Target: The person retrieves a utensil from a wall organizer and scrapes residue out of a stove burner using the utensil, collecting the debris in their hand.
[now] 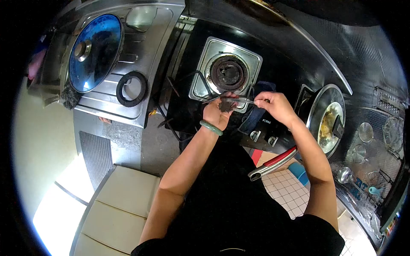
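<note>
Our left fingers [212, 106] cradle a dark piece [227, 106] | likely light, brittle: we support underneath | our right fingers [262, 102] pinch a slim metal tool's [244, 100] end

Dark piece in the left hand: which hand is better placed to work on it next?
Probably the right. The right hand grips a slim metal tool that reaches over the dark piece, while the left hand is occupied supporting that piece.

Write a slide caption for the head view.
Right hand holding a metal tool over the left hand, beside a burner.
</note>
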Motion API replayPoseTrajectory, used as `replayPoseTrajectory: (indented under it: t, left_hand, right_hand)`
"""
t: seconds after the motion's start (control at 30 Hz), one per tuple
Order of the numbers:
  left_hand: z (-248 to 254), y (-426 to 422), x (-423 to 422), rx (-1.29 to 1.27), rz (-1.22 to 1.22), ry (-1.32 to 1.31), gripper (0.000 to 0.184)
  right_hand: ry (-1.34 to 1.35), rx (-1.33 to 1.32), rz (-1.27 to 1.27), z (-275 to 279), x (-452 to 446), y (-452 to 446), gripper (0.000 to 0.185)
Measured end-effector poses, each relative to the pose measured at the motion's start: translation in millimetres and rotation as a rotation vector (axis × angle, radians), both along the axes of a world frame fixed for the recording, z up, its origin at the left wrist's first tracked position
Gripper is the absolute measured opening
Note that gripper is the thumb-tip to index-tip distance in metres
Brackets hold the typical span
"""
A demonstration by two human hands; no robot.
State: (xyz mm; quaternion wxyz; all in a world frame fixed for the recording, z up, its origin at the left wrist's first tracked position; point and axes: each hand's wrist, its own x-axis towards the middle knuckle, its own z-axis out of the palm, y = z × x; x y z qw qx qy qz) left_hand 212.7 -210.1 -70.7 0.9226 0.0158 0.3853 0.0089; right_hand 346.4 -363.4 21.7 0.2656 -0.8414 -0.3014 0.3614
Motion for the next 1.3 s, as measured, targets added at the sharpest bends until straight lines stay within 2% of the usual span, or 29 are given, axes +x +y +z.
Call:
replayPoseTrajectory:
  t: [0.07, 0.17, 0.2, 0.4, 0.5, 0.6, 0.8, 0.9, 1.3]
  left_hand:
    - [4.0, 0.8, 0.5, -0.004, 0.005, 0.009, 0.028]
    - [5.8, 1.2, 1.9, -0.041, 0.016, 0.016, 0.028]
    - [3.4, 1.6, 1.6, -0.049, 0.018, -0.009, 0.027]
    - [-3.4, 0.9, -0.1, -0.061, 0.024, -0.026, 0.027]
    - [-4.6, -0.2, -0.8, -0.062, 0.027, -0.041, 0.027]
    - [-2.7, 0.7, -0.5, -0.05, 0.018, -0.023, 0.028]
    - [0.8, 0.1, 1.4, -0.03, -0.001, 0.004, 0.027]
    - [-1.8, -0.7, 0.8, -0.03, 0.006, -0.011, 0.028]
    - [-4.2, -0.6, 1.5, -0.042, 0.01, 0.003, 0.029]
  right_hand:
    - [-0.293, 0.072, 0.145, 13.0, -5.0, 1.0, 0.012]
    - [-0.146, -0.038, -0.126, 19.7, -4.4, 3.6, 0.014]
    - [-0.191, 0.005, -0.123, 14.2, -3.8, 3.4, 0.015]
    - [-0.164, -0.134, -0.178, 10.5, -8.4, 11.8, 0.016]
    - [-0.237, -0.067, -0.107, 11.1, -7.7, 10.3, 0.015]
    - [-0.417, -0.01, 0.035, 15.3, -8.2, 16.6, 0.014]
    - [-0.006, -0.134, -0.155, 10.4, 8.4, 21.7, 0.013]
    - [0.171, -0.091, -0.241, -4.3, 8.2, 24.9, 0.014]
    - [0.436, -0.034, -0.336, -32.7, 8.7, 13.0, 0.015]
